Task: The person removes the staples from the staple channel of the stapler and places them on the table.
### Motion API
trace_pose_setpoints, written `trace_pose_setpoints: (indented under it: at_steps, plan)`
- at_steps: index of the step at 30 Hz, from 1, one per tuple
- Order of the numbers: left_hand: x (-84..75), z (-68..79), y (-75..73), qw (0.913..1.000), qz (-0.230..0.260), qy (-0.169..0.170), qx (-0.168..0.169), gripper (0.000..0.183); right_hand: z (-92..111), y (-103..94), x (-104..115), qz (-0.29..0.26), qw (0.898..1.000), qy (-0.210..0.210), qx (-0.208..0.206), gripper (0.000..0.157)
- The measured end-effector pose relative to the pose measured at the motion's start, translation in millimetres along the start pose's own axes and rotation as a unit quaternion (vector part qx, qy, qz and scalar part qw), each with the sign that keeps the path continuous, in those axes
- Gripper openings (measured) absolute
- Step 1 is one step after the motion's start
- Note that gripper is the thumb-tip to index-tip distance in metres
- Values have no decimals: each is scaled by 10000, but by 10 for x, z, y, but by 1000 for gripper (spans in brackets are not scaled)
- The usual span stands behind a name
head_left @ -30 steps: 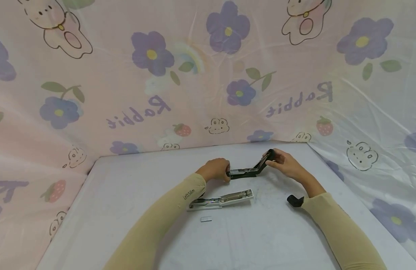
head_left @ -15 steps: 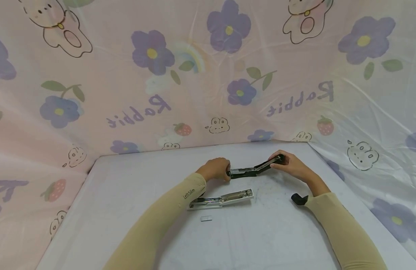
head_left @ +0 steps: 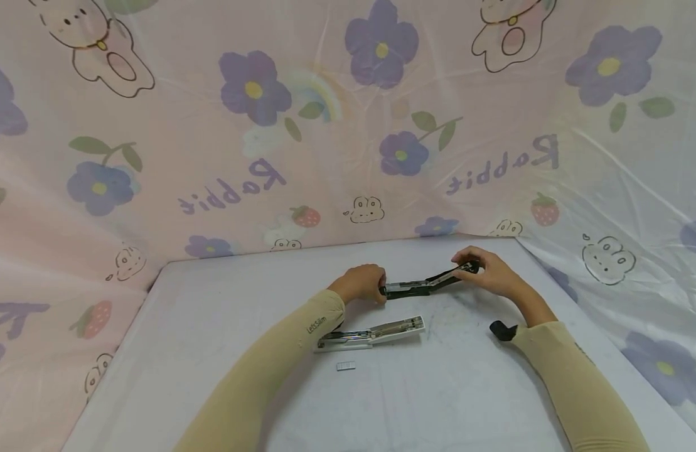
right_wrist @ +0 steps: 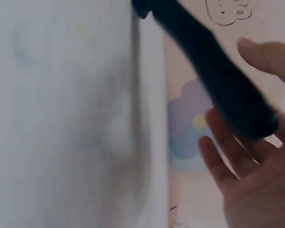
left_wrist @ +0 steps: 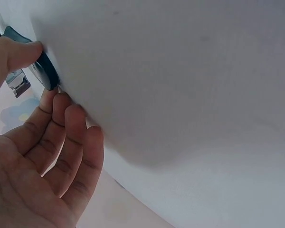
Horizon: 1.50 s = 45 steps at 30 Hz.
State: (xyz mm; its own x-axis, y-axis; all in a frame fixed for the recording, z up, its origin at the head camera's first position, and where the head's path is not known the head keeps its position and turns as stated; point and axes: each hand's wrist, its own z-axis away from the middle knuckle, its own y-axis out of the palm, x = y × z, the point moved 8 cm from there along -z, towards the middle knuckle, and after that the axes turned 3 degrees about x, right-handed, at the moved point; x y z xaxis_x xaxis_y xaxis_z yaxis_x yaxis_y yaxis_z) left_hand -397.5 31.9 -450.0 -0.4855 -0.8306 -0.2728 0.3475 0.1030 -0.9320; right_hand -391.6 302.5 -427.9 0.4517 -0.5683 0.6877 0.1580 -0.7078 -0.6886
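Both my arms stretched forward, 2 hands meeting on 1 black stapler.

My left hand (head_left: pixel 361 283) curls at the near end of the black stapler (head_left: pixel 423 284), thumb and fingers (left_wrist: pixel 61 126) pinching its tip, the other fingers loosely bent beneath. My right hand (head_left: pixel 487 272) sits farther out and to the right, palm open under the raised arm of the stapler, fingers (right_wrist: pixel 218 161) spread and lightly cupping it. Both forearms wear beige sleeves (head_left: pixel 280 358), elbows wide.
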Motion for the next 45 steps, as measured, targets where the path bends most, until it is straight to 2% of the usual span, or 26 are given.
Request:
trace_pose_setpoints:
  at_steps: [4, 7, 10, 15, 26, 33, 45]
  plan:
    - [5, -8, 8, 10000, 15, 2, 28, 27, -41, -36, 113, 300, 9987, -46, -398, 28]
    - [8, -13, 12, 10000, -19, 6, 47, 27, -87, -16, 256, 525, 9958, -274, -705, 24]
    - [2, -9, 10, 10000, -39, 5, 50, 27, -145, 67, 410, 608, 9933, -579, -789, 23]
    - [-28, 16, 7, 10000, 41, 4, 49, 27, -224, 309, 562, 550, 9930, -934, -469, 22]
    - [-43, 11, 37, 9999, 87, 26, 56, 27, -308, 782, 572, 508, 9930, -1022, 313, 18]
    - [2, -13, 23, 9999, 151, 29, 33, 26, -362, 916, 584, 549, 9907, -1140, 503, 18]
    - [53, 6, 1, 9989, 440, 143, 111, 31, -391, 978, 626, 734, 9911, -777, 796, 8]
